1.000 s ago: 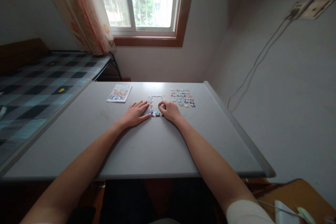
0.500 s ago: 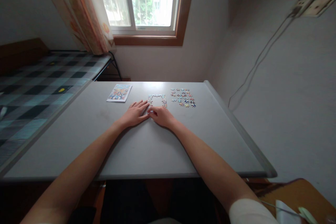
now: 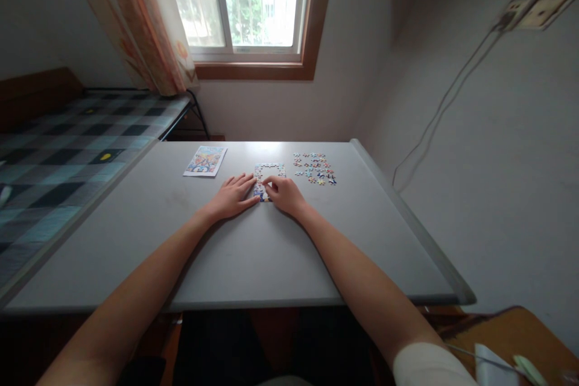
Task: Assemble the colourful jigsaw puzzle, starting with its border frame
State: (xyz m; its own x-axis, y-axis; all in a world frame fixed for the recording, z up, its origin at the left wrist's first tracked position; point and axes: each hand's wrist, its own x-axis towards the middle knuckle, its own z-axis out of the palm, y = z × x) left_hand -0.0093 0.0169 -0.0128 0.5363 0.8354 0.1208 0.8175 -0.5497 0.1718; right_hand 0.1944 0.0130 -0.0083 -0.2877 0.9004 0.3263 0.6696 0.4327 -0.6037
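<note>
A partly assembled jigsaw puzzle (image 3: pixel 270 165) lies on the grey table (image 3: pixel 253 259), its border joined into a rectangle with the table showing inside. My left hand (image 3: pixel 231 196) rests flat at its left side, fingers stretched out, the index fingertip and thumb touching the border. Over the puzzle's right and middle part is my right hand (image 3: pixel 284 192), its fingers curled and thumb and index finger drawn together in a pinch. Whatever is between those fingertips is too small to make out. The right hand covers part of the puzzle's right border.
Several loose puzzle pieces (image 3: pixel 315 166) are spread to the right of the puzzle. A printed picture card (image 3: pixel 205 161) lies to the left. Beyond the table are a bed with a checked cover (image 3: pixel 90 145) and a window (image 3: pixel 239 6). A wooden stool (image 3: pixel 520 332) stands at lower right.
My right hand has moved up from the puzzle's lower left corner to over its middle, uncovering the dark blue bottom edge. My left hand has stayed in place.
</note>
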